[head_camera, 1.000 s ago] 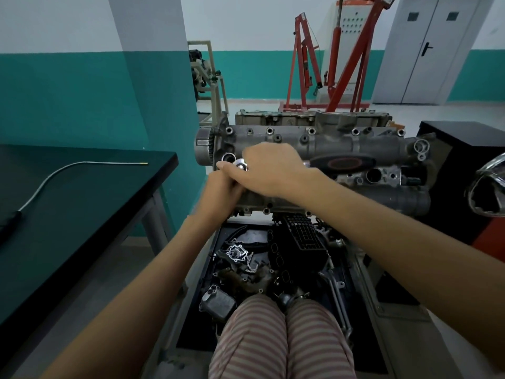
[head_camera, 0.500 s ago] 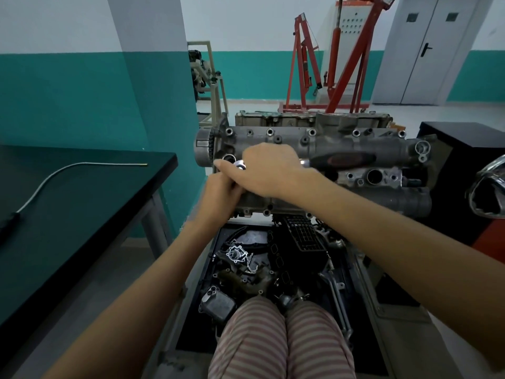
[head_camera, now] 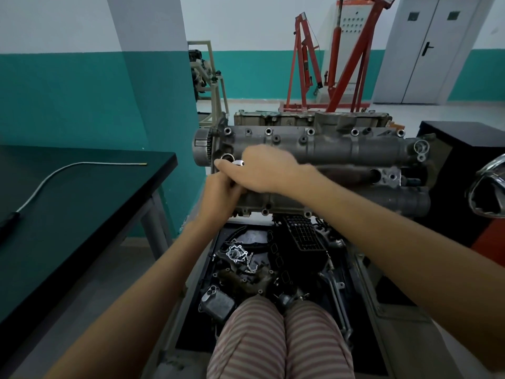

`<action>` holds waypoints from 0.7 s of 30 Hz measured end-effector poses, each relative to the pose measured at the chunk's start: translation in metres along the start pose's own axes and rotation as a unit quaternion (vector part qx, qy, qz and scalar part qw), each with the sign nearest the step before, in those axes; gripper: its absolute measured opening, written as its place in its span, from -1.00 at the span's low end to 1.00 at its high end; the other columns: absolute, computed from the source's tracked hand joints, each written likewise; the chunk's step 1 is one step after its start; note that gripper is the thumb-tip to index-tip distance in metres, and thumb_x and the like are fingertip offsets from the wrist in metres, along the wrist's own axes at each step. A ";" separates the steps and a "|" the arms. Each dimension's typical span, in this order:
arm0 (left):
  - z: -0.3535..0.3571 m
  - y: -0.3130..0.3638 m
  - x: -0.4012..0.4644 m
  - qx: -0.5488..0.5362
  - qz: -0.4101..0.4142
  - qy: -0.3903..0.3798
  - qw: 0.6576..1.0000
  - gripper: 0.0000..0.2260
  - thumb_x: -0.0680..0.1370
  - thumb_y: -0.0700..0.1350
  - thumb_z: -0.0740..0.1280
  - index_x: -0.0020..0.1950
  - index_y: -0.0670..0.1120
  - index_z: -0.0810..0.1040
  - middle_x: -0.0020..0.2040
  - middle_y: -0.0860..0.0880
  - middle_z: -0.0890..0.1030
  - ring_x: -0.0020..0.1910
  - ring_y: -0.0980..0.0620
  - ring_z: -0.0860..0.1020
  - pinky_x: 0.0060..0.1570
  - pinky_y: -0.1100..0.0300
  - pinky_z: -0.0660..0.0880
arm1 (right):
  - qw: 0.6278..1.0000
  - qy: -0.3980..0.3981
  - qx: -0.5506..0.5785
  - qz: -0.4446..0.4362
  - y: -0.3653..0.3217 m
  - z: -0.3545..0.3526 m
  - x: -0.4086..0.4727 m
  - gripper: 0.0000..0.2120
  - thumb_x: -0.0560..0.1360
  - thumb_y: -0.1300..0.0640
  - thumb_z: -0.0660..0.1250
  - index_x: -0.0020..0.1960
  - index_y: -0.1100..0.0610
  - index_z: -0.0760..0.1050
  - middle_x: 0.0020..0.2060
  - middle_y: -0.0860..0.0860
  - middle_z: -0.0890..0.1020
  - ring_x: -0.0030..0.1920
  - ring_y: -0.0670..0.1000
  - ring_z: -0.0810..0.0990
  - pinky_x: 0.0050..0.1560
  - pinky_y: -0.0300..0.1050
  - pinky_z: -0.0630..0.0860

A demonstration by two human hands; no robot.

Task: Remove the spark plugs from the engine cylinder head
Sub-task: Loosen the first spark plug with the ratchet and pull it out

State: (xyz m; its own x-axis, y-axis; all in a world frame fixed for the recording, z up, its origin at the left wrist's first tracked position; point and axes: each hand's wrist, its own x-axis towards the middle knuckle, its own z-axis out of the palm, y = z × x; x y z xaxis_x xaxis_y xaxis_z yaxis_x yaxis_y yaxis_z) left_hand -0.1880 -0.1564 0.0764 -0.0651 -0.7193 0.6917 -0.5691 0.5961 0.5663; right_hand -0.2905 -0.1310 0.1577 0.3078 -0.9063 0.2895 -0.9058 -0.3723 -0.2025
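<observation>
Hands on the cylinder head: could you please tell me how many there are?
2. The right hand lies across the left end of the cylinder head; the left hand is tucked under it at the near edge.

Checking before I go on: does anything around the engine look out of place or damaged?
Nothing looks damaged. Both hands, left hand and right hand, crowd the cylinder head's left end. Loose engine parts lie jumbled in the tray below.

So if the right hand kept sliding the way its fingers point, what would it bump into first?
The right hand points leftward across the cylinder head. Its fingertips already sit at a shiny metal tool end, beside an open round hole. Further on comes the toothed gear at the head's end, though depth is unclear.
</observation>
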 end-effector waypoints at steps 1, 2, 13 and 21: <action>0.001 -0.001 -0.003 -0.013 -0.006 0.009 1.000 -0.74 0.45 -0.37 0.23 -0.34 -0.04 0.39 -0.46 0.24 0.41 -0.46 0.35 0.45 -0.48 0.46 0.30 | 0.992 -0.032 0.117 0.046 -0.002 0.006 -0.002 -0.45 0.53 -0.26 0.02 -0.37 0.15 0.37 -0.46 0.01 0.44 -0.48 -0.03 0.41 -0.44 -0.21 0.28; 0.004 -0.003 -0.006 -0.037 -0.040 0.019 0.998 -0.72 0.44 -0.39 0.20 -0.38 -0.06 0.37 -0.51 0.24 0.39 -0.51 0.35 0.43 -0.51 0.45 0.27 | 0.948 -0.085 0.285 0.111 -0.004 0.010 -0.005 -0.49 0.54 -0.22 0.04 -0.33 0.17 0.37 -0.46 0.03 0.43 -0.50 -0.01 0.39 -0.44 -0.23 0.32; -0.004 -0.002 0.004 -0.001 -0.012 -0.027 1.000 -0.61 0.47 -0.32 0.28 -0.38 0.13 0.30 -0.46 0.18 0.39 -0.47 0.29 0.43 -0.51 0.47 0.26 | 0.997 -0.011 -0.063 -0.046 0.006 -0.007 0.001 -0.45 0.50 -0.31 0.05 -0.44 0.11 0.31 -0.46 -0.03 0.41 -0.44 -0.07 0.38 -0.44 -0.17 0.22; 0.009 0.000 -0.007 -0.081 -0.121 0.029 0.989 -0.65 0.47 -0.40 0.15 -0.44 -0.07 0.27 -0.62 0.17 0.28 -0.62 0.26 0.26 -0.59 0.46 0.17 | 0.759 -0.165 0.599 0.194 -0.010 0.022 -0.015 -0.56 0.54 -0.12 0.04 -0.38 0.15 0.30 -0.51 0.06 0.34 -0.55 0.00 0.30 -0.49 -0.25 0.32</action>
State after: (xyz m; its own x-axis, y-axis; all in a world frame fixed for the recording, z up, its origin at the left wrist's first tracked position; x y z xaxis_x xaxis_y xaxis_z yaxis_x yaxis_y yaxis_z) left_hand -0.1944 -0.1546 0.0676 0.1072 -0.8286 0.5495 -0.4237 0.4619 0.7792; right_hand -0.2800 -0.1182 0.1343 0.3211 -0.9215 -0.2186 -0.0932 0.1989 -0.9756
